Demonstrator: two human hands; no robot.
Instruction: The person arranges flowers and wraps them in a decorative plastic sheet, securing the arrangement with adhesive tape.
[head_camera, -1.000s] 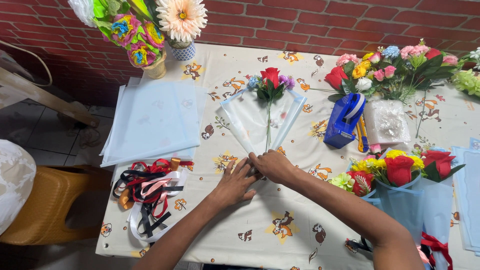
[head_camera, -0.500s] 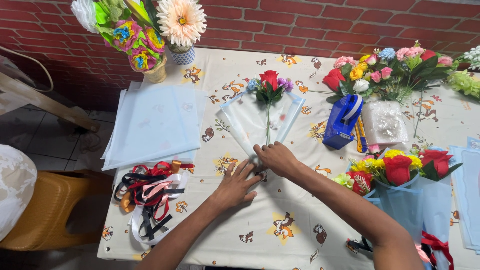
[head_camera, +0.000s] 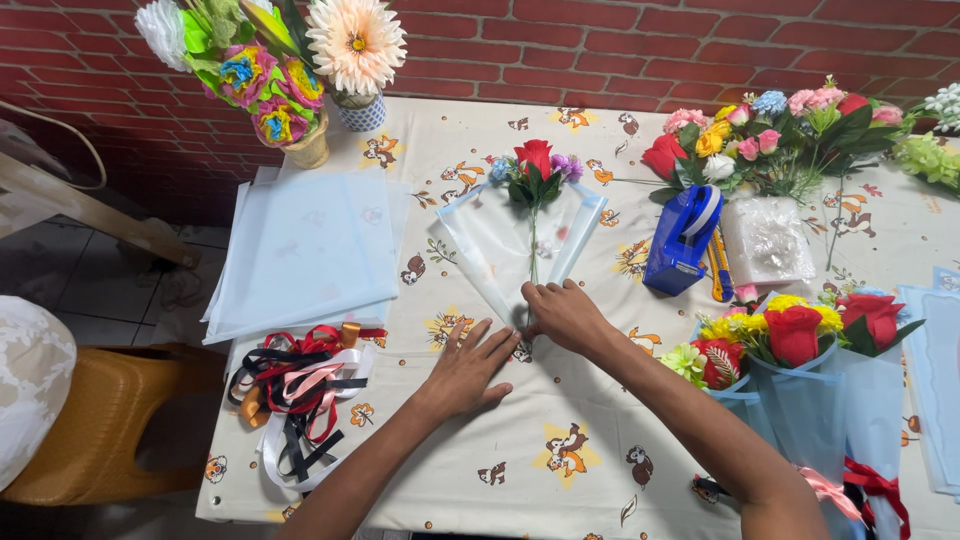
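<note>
— Where were the hands when you looked over?

— Both were low on the table (head_camera: 600, 480), near its middle. The right hand (head_camera: 562, 315) was pinching the bottom tip of the clear wrapping sheet (head_camera: 490, 245), fingers closed on the point where the folds met. The left hand (head_camera: 468, 372) lay flat on the cloth at about seven o'clock from the right one, fingers spread and loose, gripping nothing.

— And the flowers?

— A small posy with a red rose (head_camera: 534, 160) sat inside that sheet, its stem running straight down towards the pinching fingers. From the hands, it was at twelve o'clock.

— What else was around?

— A stack of pale blue sheets (head_camera: 305, 250) at ten o'clock, and a tangle of ribbons (head_camera: 295, 385) at nine, red, black, pink and white. At two o'clock stood a blue tape dispenser (head_camera: 682, 240), with a heap of loose flowers (head_camera: 770, 135) beyond it. Finished bouquets (head_camera: 800, 345) in blue wrap lay at three o'clock, just beside the right forearm. Two vases of paper flowers (head_camera: 290, 80) stood at eleven, against the brick wall (head_camera: 600, 50).
</note>
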